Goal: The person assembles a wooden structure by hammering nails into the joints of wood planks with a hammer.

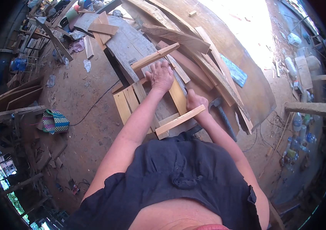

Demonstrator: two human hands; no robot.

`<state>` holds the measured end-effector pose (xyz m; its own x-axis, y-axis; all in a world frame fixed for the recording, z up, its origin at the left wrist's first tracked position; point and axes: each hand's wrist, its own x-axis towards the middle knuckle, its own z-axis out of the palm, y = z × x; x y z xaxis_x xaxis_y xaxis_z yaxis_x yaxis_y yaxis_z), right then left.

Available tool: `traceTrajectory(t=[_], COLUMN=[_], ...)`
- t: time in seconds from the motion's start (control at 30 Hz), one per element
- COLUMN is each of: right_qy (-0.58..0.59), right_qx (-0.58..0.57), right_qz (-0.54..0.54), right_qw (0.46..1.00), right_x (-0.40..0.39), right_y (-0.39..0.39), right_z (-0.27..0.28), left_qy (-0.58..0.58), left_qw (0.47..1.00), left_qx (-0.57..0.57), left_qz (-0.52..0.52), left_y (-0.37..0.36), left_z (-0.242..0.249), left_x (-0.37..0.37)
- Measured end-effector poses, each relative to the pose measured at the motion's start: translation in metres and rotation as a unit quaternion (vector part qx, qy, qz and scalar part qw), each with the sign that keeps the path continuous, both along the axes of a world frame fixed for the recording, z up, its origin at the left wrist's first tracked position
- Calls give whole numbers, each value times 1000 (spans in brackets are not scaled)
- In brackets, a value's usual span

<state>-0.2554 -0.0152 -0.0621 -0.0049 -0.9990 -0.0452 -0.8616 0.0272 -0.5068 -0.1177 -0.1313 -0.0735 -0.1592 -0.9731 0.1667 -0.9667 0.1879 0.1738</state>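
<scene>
A small slatted wooden frame of pale boards lies before me, with two bars standing up at its ends. My left hand is closed over its far part, fingers bent down over the wood close to the far bar. Just right of the frame my right hand makes a fist beside the yellowish slat, behind the near bar. What sits inside that fist is hidden. A hammer with a dark head and handle lies right of my right wrist.
Under the frame is a grey plank bench. Long boards are piled to the right on a large sheet of wood. A woven basket and a dark cord lie on the left floor. Plastic bottles line the right side.
</scene>
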Motion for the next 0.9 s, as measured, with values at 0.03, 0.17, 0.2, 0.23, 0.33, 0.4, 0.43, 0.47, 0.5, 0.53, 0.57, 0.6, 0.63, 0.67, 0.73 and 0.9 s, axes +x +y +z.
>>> traceTrajectory(t=[0.03, 0.17, 0.2, 0.23, 0.33, 0.4, 0.43, 0.47, 0.5, 0.53, 0.57, 0.6, 0.63, 0.67, 0.73, 0.9], right_qy=[-4, 3, 10, 9, -2, -5, -10, -8, -14, -20, -22, -22, -10, 2, -2, -1], right_qx=[-5, 1, -2, -4, -25, -32, -3, -2, -4, -4, 11, 11, -7, -26, -32, -10], right_qz=[-3, -1, 7, 5, 8, 4, -8, -7, -11, -16, -19, -22, -10, 3, -1, 3], right_qw=[1000, 1000, 1000, 1000, 1000, 999, 1000, 1000, 1000, 1000, 1000, 999, 1000, 1000, 999, 1000], right_x=[-5, 0, 3, 6, 11, 4, 0, -4, -8, -11, -11, -7, -1, 2, 6, -4], right_y=[14, -10, -25, -34, -43, -25, -8, 5, 17, 24, 21, 9, -8, -22, -38, 0], right_z=[-1, -2, -3, -3, -3, -5, -3, -2, 1, 4, 5, 1, -4, -7, -5, 3], left_qy=[6, -1, 0, -1, -1, 1, -3, -6, -4, 2, 6, 6, 3, 0, 3, 12], left_qw=[1000, 1000, 1000, 1000, 1000, 1000, 1000, 1000, 1000, 1000, 1000, 1000, 1000, 1000, 1000, 1000], left_qx=[-12, -12, -15, -8, -6, -9, -11, -11, -9, -7, -5, -5, -6, -8, -2, 12], left_qz=[-2, -6, -8, -6, -4, -3, -1, 1, 2, -1, -6, -9, -7, -3, -3, -3], left_y=[0, 1, 0, 1, 1, 0, 0, -1, -2, -2, 0, 1, 2, 1, 2, 0], left_z=[-1, 0, 1, 1, 1, -1, -2, -4, -3, -3, -2, -2, -2, -1, 1, 2], left_x=[-1, -3, -4, -4, -1, 0, 0, -1, -2, -2, -2, -2, -2, -3, -4, -1])
